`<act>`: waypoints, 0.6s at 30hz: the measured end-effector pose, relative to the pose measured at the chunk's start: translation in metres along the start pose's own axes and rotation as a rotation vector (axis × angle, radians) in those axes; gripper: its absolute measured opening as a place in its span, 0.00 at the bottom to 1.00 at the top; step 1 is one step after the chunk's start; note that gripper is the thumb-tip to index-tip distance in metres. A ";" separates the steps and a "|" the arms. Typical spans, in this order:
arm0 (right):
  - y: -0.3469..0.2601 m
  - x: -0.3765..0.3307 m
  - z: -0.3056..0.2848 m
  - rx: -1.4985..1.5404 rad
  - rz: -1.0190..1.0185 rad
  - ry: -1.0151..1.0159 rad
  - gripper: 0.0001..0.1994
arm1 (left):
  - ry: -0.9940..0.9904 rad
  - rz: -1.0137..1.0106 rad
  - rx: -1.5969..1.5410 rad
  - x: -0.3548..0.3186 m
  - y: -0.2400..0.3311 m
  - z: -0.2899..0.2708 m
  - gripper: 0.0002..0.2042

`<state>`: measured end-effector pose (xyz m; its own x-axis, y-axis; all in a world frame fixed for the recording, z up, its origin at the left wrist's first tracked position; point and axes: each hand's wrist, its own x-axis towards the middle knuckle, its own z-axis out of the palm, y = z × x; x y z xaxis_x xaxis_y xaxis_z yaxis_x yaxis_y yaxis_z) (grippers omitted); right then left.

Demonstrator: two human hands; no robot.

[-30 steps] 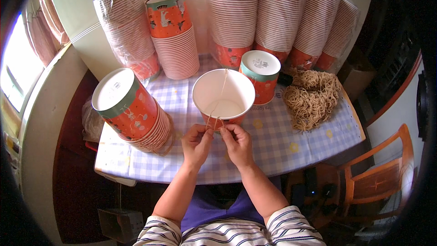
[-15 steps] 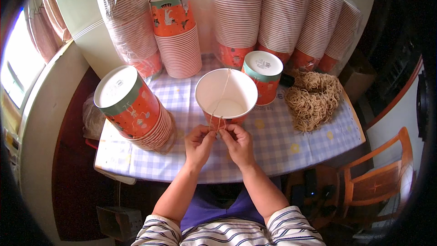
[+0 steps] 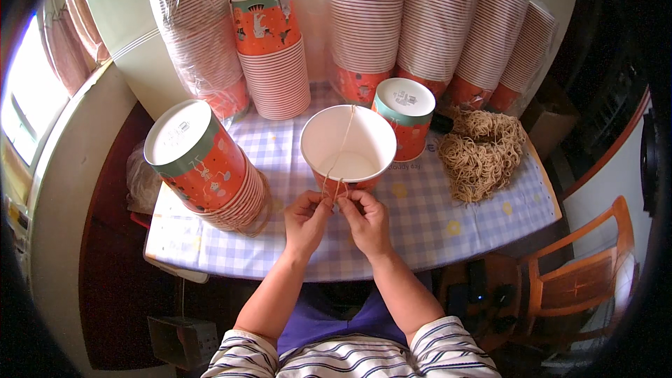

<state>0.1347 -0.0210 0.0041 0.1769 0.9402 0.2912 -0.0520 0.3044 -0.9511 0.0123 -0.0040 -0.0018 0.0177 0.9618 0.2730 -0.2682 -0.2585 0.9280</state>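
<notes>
A large red paper bucket [image 3: 381, 156] with a white inside stands upright on the table in front of me. A thin tan string [image 3: 348, 129] runs from its far rim across the mouth to the near side. Both my hands pinch the string at the bucket's near rim, fingertips almost touching. My left hand [image 3: 305, 220] is closed on the string at the left. My right hand [image 3: 365, 222] is closed on it just to the right. Whether a knot or loop lies between the fingertips is too small to tell.
Left stands an inverted bucket stack [image 3: 210, 164] with string loops round its base. An inverted bucket [image 3: 404, 115] is just behind the open one. A tangled string heap [image 3: 483, 154] lies right on the checked tablecloth [image 3: 420, 231]. Several plastic-wrapped bucket stacks [image 3: 367, 21] line the back. A wooden chair [image 3: 577, 266] stands right.
Almost nothing differs. My fingertips have shifted very slightly at the string, and the bucket stays in place.
</notes>
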 end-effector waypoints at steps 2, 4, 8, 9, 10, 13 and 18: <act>0.000 0.000 -0.001 0.000 -0.001 0.003 0.06 | -0.001 -0.005 0.000 0.000 0.000 0.001 0.03; -0.002 0.000 0.001 0.005 -0.006 0.009 0.06 | 0.009 -0.031 -0.011 -0.001 0.002 0.001 0.03; -0.004 0.000 0.002 -0.017 -0.019 0.025 0.07 | 0.015 -0.039 -0.029 -0.002 0.003 0.002 0.03; -0.004 0.000 0.003 -0.019 -0.027 0.026 0.07 | 0.010 -0.040 -0.024 -0.002 0.004 0.003 0.03; -0.003 0.000 0.003 -0.021 -0.034 0.027 0.07 | 0.006 -0.042 -0.020 -0.003 0.005 0.002 0.03; -0.001 0.000 0.002 -0.024 -0.073 0.051 0.07 | -0.025 -0.015 0.001 -0.003 0.004 0.002 0.02; -0.003 -0.001 0.003 -0.019 -0.068 0.049 0.07 | -0.046 0.001 0.023 -0.003 0.004 0.001 0.02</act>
<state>0.1319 -0.0225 0.0072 0.2277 0.9086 0.3501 -0.0193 0.3637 -0.9313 0.0124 -0.0083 0.0016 0.0619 0.9565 0.2850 -0.2458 -0.2621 0.9332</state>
